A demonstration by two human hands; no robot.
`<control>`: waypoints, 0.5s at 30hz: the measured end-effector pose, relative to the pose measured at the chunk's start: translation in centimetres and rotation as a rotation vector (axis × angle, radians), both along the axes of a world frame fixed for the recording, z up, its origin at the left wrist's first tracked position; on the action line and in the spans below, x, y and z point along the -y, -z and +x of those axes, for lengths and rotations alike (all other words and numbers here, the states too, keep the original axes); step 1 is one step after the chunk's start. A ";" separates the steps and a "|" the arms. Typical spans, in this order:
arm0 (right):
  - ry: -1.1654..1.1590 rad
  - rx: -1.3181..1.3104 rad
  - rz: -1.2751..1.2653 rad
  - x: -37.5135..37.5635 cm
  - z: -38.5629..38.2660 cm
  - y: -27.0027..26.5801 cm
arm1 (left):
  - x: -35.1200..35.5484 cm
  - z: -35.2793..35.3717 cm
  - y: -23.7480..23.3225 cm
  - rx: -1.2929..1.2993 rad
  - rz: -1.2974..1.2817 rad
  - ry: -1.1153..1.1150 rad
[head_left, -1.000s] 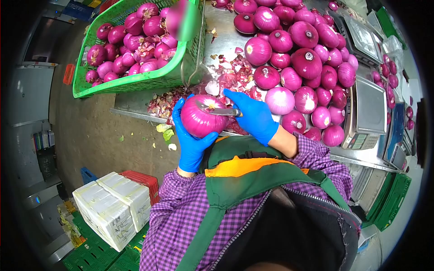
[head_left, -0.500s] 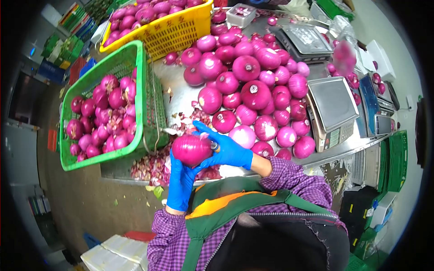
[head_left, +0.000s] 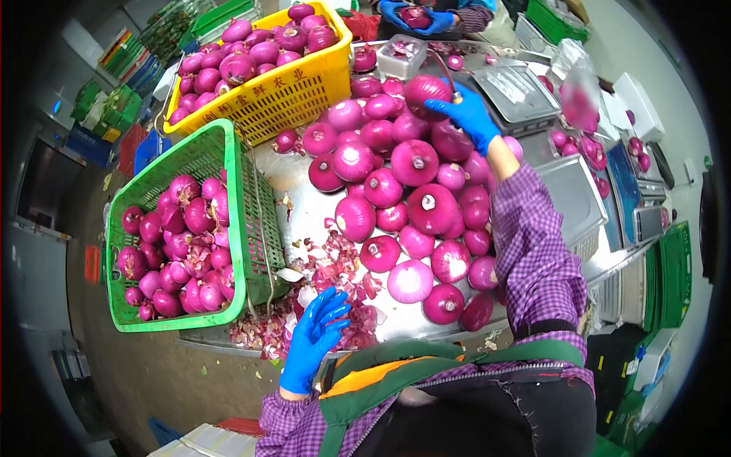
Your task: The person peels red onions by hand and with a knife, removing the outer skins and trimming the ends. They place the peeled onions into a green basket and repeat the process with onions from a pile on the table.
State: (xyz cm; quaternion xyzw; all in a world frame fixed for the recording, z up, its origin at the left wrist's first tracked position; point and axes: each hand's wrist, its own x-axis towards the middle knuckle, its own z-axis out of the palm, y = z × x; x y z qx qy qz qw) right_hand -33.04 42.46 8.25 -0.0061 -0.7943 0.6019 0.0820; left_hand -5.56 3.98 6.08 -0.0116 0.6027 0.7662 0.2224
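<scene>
My right hand, in a blue glove, reaches to the back of the pile with its fingers around a large red onion. A thin tool with a metal collar, seemingly a small knife, shows at the same fingers; its kind is hard to make out. Below the hand spreads a heap of peeled red onions on the metal table. My left hand, also blue-gloved, is open with nothing in it, over loose onion skins near the front edge.
On the left stands a green crate of unpeeled onions, with a yellow crate of onions behind it. Scales line the right side. Across the table a co-worker's gloved hands hold an onion beside a clear plastic tub.
My right hand has moved from the front edge to the back of the pile with an onion. My left hand has let go and stays near the skins. A co-worker's hands have come into view.
</scene>
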 end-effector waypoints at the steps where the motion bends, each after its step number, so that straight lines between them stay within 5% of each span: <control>1: 0.008 -0.093 0.077 -2.1 -3.4 2.9 | 0.3 -0.2 -0.1 0.002 0.001 -0.020; 3: 0.161 -0.078 0.364 -4.5 -8.0 5.1 | 1.6 -0.1 -0.4 -0.005 -0.023 -0.027; 7: 0.085 0.048 0.427 -7.9 -14.2 10.0 | 5.3 0.3 -2.4 0.009 -0.045 -0.092; 10: 0.118 0.156 0.906 -12.2 -17.5 14.6 | 8.3 0.0 -5.2 -0.079 -0.183 -0.424; 11: 0.053 0.110 0.917 -15.9 -19.7 18.3 | 9.9 -0.2 -5.9 -0.113 -0.271 -0.525; 15: 0.112 0.311 0.762 -16.4 -19.0 15.9 | 17.7 -4.5 -7.3 -0.290 -0.581 -0.847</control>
